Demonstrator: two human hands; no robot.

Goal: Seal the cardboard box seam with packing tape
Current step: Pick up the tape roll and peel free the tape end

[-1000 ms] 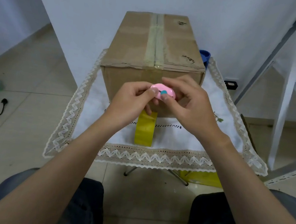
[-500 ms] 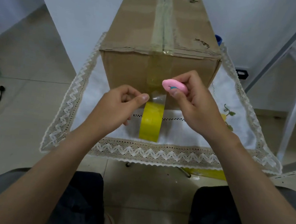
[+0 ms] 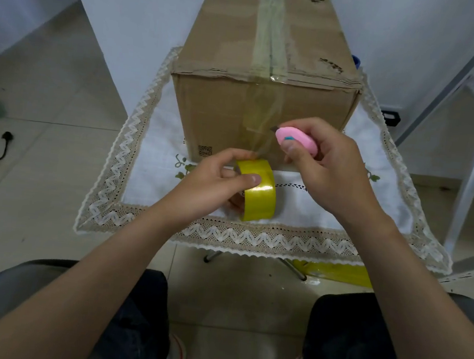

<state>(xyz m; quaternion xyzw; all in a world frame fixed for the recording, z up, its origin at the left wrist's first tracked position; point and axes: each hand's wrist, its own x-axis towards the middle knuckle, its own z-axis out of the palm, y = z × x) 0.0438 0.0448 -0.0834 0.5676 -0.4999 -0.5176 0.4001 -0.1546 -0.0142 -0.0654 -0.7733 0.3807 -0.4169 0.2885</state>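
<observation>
- The cardboard box (image 3: pixel 266 74) stands on the far half of the table (image 3: pixel 343 216). Tape already covers its top seam and runs over the near edge, down the near face.
- A clear strip of tape (image 3: pixel 262 117) stretches from that face down to the yellow tape roll (image 3: pixel 259 194), which the left hand (image 3: pixel 215 183) holds upright just above the cloth. The thumb is pressed on the roll's outer band; the other fingers curl around the far side, partly hidden.
- The right hand (image 3: pixel 328 165) pinches the pink cutter (image 3: pixel 297 140) between thumb and fingers, with its small blade tip at the right edge of the strip.
- Risk: if the left hand lets the strip go slack, the blade may push the tape aside instead of cutting it. The likely result is a ragged or folded end.
- Risk: the free length appears not yet pressed to the near face. Once cut, it could curl and stick to itself, leaving the end of the seal loose.
- Risk: the blade points left, toward the strip and above the left hand's fingers. A sudden release on cutting could carry it on toward them.
- Risk: too deep a stroke could score the cardboard behind, though I cannot tell how close the blade is to the face.
- Risk: pulling hard on the roll could drag the box toward the near table edge.
</observation>
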